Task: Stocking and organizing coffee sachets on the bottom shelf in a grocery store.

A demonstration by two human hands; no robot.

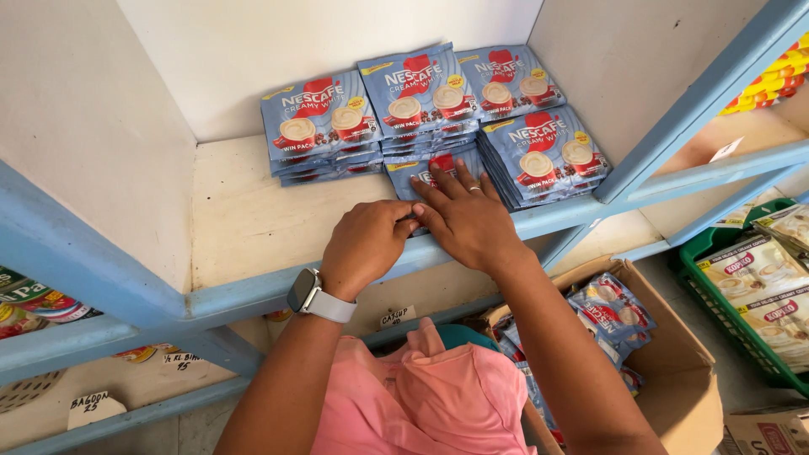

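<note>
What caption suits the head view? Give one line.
Both hands, left hand and right hand, press blue coffee sachets onto a cream shelf.

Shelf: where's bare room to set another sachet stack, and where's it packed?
Free: the shelf board left of the sachet stacks, up to the left side wall. Crowded: back-right corner, stacks edge to edge; both hands, left hand and right hand, fill the front middle on one stack.
</note>
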